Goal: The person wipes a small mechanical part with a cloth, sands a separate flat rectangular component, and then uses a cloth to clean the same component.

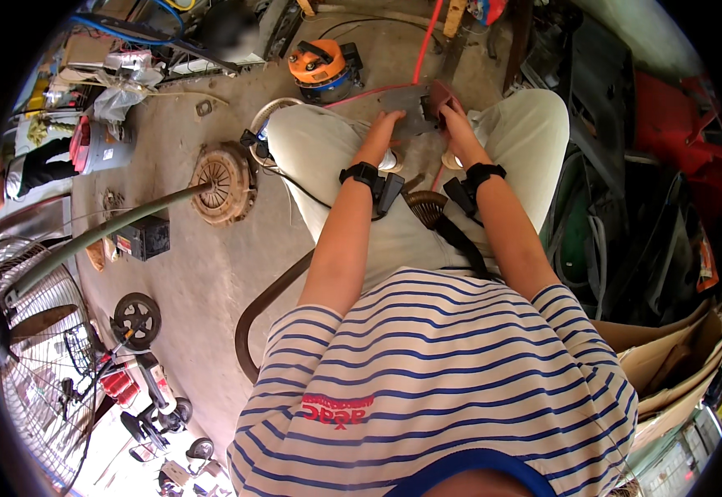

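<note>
Between my knees lies a flat grey panel (407, 109) with a small black part near its right side. My left hand (387, 131) grips the panel's left edge, its thumb on top. My right hand (454, 121) is closed round a dark red, flat piece (439, 96) at the panel's right side; what kind of thing it is I cannot make out. Part of that hand's fingers is hidden. Both wrists carry black straps with small black devices.
An orange and blue vacuum cleaner (321, 69) stands ahead. A red hose (427, 41) runs up from the panel. Left are a round rusty fan base (222, 184), a black box (142, 237) and a caged fan (38, 356). Black car parts (601, 215) and cardboard (676, 356) stand right.
</note>
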A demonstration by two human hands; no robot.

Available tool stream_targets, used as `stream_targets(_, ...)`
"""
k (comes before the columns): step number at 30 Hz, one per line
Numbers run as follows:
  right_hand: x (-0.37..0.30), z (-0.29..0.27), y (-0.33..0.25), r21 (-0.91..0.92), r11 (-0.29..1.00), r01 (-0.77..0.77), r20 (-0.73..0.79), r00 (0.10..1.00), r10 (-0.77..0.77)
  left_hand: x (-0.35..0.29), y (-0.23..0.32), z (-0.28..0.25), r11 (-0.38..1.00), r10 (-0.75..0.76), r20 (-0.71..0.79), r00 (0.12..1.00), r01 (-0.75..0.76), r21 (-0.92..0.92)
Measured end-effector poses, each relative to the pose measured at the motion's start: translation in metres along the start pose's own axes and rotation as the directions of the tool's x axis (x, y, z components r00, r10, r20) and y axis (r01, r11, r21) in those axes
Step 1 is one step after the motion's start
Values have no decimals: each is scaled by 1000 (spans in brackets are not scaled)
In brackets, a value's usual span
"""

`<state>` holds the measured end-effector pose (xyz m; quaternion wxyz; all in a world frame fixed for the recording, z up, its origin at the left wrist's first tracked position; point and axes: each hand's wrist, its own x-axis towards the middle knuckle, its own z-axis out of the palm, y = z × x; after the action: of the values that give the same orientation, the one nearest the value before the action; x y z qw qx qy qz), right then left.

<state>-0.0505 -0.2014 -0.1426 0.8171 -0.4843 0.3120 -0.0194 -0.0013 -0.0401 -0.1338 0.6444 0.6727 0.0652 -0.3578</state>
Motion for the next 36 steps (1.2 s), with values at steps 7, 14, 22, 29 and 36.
stream_targets(7, -10, 6, -8, 19, 992, -122, 431, 897, 101, -18, 23, 8, 937, -129, 163, 978, 174, -302)
stream_targets(14, -23, 12, -9, -238, 957, -167, 456, 851, 262, -23, 28, 8, 820, -285, 303, 909, 395, -413)
stream_targets(22, -13, 2, 7, -666, 733, 140, 377, 910, 170, -5, 10, -4, 774, -220, 321, 921, 365, -518)
stream_targets(29, 4, -8, 18, -708, 654, 266, 226, 963, -147, -14, 22, 2, 627, -97, 434, 896, 393, -672)
stream_targets(36, -7, 17, 3, -356, 910, -210, -129, 976, 175, -20, 24, -1, 619, -58, 343, 938, 303, -724)
